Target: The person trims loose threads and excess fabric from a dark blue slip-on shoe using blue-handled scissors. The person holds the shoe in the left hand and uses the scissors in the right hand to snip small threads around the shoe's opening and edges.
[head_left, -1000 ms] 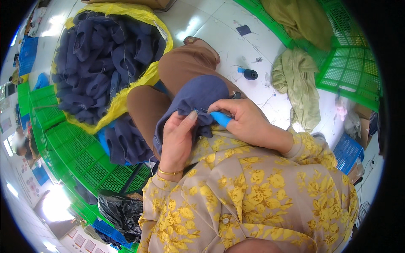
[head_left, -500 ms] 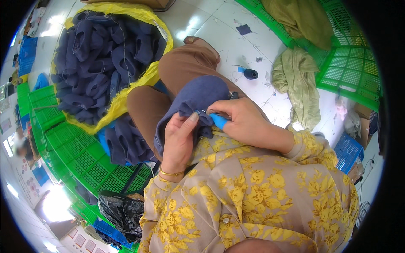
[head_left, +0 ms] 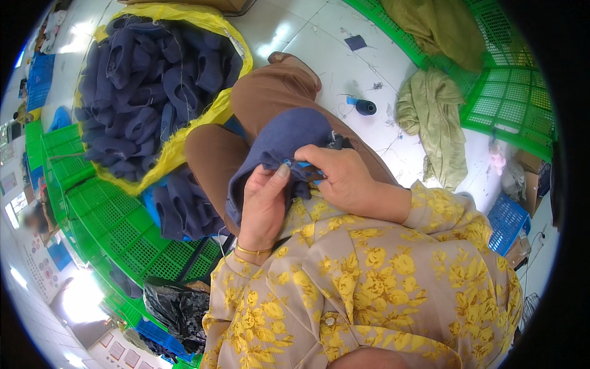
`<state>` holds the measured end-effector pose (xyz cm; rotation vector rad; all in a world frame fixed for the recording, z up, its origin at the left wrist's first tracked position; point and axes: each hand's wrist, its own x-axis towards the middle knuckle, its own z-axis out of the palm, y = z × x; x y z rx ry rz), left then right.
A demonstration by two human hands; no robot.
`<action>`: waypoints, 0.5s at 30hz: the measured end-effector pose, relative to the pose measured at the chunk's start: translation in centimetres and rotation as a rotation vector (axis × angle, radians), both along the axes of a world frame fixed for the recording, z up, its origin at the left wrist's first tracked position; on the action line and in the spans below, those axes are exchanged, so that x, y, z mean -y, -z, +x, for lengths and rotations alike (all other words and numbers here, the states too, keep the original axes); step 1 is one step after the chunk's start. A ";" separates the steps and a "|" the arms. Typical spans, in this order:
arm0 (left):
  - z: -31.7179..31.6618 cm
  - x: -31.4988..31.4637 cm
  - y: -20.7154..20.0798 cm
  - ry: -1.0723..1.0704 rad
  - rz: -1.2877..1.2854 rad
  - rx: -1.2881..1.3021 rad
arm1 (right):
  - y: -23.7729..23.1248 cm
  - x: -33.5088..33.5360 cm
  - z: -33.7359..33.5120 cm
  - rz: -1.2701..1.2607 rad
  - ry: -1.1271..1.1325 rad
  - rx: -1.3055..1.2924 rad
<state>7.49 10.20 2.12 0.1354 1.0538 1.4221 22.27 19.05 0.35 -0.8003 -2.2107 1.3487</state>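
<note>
A dark blue, soft cloth piece [head_left: 294,132] with a rounded end lies across my lap, its near edge gathered in folds. My left hand [head_left: 263,195] is closed on that gathered edge, thumb on top, with a small bright blue bit showing by the thumb tip. My right hand [head_left: 347,178] is closed beside it, thumb and forefinger pinched against the folds. Something dark shows under its fingers, too hidden to name. A small black object [head_left: 335,141] pokes out just beyond the right knuckles.
A yellow sack [head_left: 246,52] full of similar dark blue pieces stands at the far left, by green plastic crates [head_left: 117,215]. A black thread cone [head_left: 365,107] sits on the white floor, near olive cloth [head_left: 433,123]. A black plastic bag [head_left: 175,313] lies at the near left.
My right hand has shifted slightly left and turned, its thumb now against the folds. The thin shiny needle-like thing and blue finger wrap seen before are mostly hidden. My left hand keeps its hold.
</note>
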 end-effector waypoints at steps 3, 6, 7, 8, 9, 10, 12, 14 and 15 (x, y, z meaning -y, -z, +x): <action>0.0 0.0 0.0 0.001 -0.003 0.012 | -0.3 -0.1 0.1 0.009 0.006 0.031; -0.1 0.1 0.0 0.002 -0.003 0.008 | -0.4 -0.1 0.3 -0.060 0.014 0.000; -0.1 0.1 0.1 0.004 -0.003 0.007 | -0.5 0.0 0.2 -0.074 0.022 0.029; -0.1 0.2 0.2 0.006 -0.004 0.005 | -0.6 0.1 0.2 -0.089 0.029 0.058; -0.1 0.2 0.3 0.006 0.001 0.002 | -0.7 0.1 0.0 -0.103 0.034 0.087; -0.1 0.2 0.4 0.006 0.005 -0.002 | -0.6 0.2 -0.1 -0.128 0.046 0.087; 0.0 0.3 0.5 0.012 0.011 -0.002 | -0.2 0.5 -0.3 -0.177 0.071 0.086; -0.1 0.5 0.5 0.024 0.013 0.003 | -0.8 0.2 -0.7 -0.249 0.096 0.008; 0.0 0.3 0.4 0.022 0.003 0.000 | -1.1 0.1 -0.9 -0.285 0.110 -0.030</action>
